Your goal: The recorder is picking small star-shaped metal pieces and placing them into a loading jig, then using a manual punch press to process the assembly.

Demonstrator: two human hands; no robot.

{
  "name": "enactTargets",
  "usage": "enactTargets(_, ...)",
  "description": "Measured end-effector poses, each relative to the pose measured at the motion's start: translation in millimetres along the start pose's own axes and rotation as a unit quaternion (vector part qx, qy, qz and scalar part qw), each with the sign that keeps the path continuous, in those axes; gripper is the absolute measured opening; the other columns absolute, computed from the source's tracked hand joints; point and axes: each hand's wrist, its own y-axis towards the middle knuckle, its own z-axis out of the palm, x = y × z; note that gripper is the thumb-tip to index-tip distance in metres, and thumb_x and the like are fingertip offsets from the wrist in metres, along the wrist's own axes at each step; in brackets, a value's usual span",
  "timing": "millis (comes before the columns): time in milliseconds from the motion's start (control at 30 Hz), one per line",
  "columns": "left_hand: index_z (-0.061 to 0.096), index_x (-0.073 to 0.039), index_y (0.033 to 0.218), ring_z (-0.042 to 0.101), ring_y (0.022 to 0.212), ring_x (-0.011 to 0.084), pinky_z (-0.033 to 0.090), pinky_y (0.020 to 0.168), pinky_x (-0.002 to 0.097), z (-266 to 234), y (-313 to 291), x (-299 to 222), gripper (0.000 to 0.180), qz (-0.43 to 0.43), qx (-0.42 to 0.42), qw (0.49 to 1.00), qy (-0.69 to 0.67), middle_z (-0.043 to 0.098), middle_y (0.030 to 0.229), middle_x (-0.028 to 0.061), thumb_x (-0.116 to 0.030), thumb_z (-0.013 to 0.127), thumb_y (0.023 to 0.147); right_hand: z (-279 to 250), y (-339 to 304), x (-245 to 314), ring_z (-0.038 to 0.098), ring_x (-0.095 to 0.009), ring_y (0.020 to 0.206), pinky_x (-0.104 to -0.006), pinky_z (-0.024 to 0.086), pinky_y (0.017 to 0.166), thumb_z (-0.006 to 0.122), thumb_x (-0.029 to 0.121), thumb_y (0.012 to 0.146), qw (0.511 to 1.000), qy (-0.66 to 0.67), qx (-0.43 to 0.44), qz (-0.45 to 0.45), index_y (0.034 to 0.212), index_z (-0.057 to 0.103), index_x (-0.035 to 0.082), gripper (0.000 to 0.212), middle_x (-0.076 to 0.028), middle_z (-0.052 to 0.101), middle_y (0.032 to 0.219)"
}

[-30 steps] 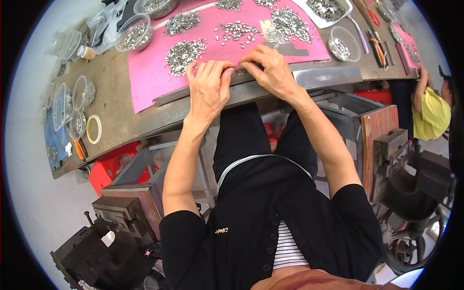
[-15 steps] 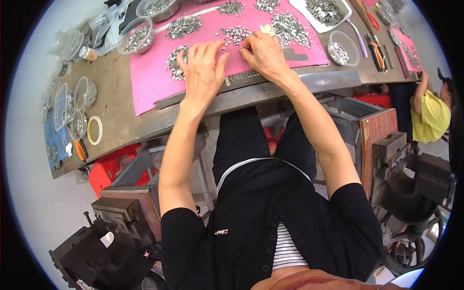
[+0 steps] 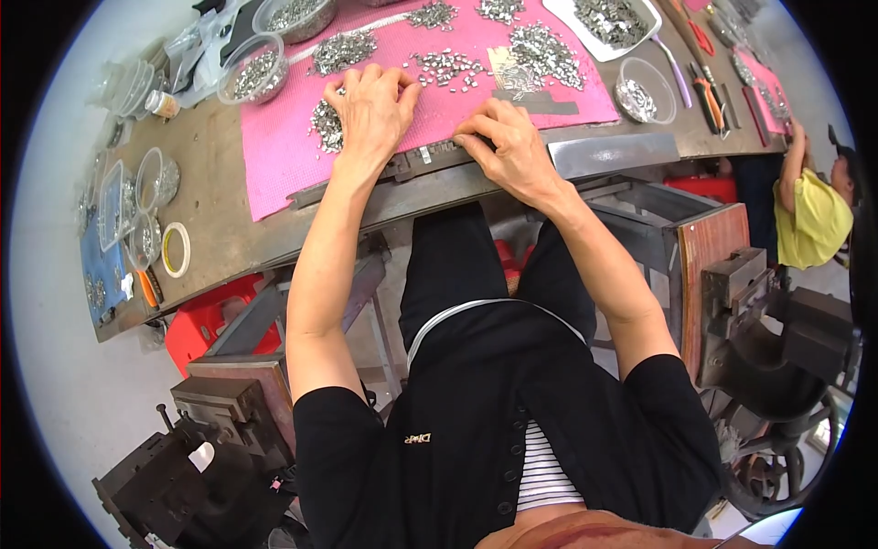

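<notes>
My left hand [image 3: 370, 114] is beside a heap of small silvery metal pieces [image 3: 326, 128] on the pink mat [image 3: 274, 165]. Its thumb and fingers are bent together, and whatever they hold is hidden. My right hand [image 3: 508, 151] pinches with thumb and forefinger at a long, narrow metal fixture [image 3: 402, 166] along the bench's front edge; I cannot make out what lies in the pinch. A small bright piece [image 3: 424, 155] sits on the fixture between my hands. Beyond my right hand are loose pieces [image 3: 446, 69] and a flat grey strip [image 3: 540, 102].
Clear tubs of metal pieces [image 3: 254, 75] stand at the back left, a white tray [image 3: 640, 14] and a round tub [image 3: 672, 96] at the right. Orange-handled pliers [image 3: 704, 101] lie farther right. A tape roll [image 3: 186, 250] is at the left. A person in yellow [image 3: 809, 220] works at far right.
My right hand has drawn back from the loose pieces toward the fixture at the front edge. My left hand has shifted slightly left and away from me, its fingers more bunched.
</notes>
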Motion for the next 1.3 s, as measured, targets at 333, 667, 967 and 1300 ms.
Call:
enactTargets(333,0.076,-0.015,0.09,0.059,0.098,0.0225,0.03,0.097,0.0509,-4.2,1.5,-0.9,0.013,0.014,-0.006,1.0,-0.004,0.069,0.089,-0.0011,-0.028,0.076,0.086,7.6,43.4,-48.4,0.063,-0.031,0.081,-0.0417,0.047,0.081,0.068,0.01,0.089,0.995,-0.099,-0.002,-0.02,0.097,0.074,0.006,0.011,-0.012,0.064,0.087)
enactTargets(667,0.073,-0.012,0.089,0.059,0.091,0.0215,0.033,0.1,0.0458,-39.0,-30.7,-40.4,0.008,0.062,-0.001,0.982,-0.178,0.066,0.084,0.0003,-0.015,0.075,0.082,-17.1,10.3,-18.3,0.063,-0.029,0.084,-0.0381,0.049,0.076,0.071,0.007,0.087,0.989,0.116,0.029,0.082,0.096,0.067,0.0,0.012,-0.012,0.063,0.09)
enactTargets(967,0.072,-0.01,0.093,0.06,0.089,0.0195,0.032,0.101,0.0421,-35.7,-47.6,-54.4,0.013,0.062,0.003,0.985,-0.163,0.067,0.088,0.0015,-0.014,0.077,0.082,-6.1,-8.2,-8.4,0.063,-0.029,0.093,-0.0393,0.049,0.081,0.075,0.007,0.082,0.997,0.062,0.007,0.046,0.097,0.07,0.004,0.016,-0.01,0.066,0.095)
enactTargets(1300,0.071,-0.009,0.094,0.061,0.087,0.0234,0.033,0.102,0.0478,-33.0,-51.8,-58.5,0.011,0.029,-0.013,0.983,-0.179,0.068,0.087,0.0037,-0.017,0.074,0.086,-15.4,-0.1,-20.9,0.066,-0.026,0.089,-0.0356,0.052,0.078,0.072,0.005,0.086,0.996,0.071,-0.008,0.058,0.101,0.072,0.004,0.015,-0.01,0.068,0.096)
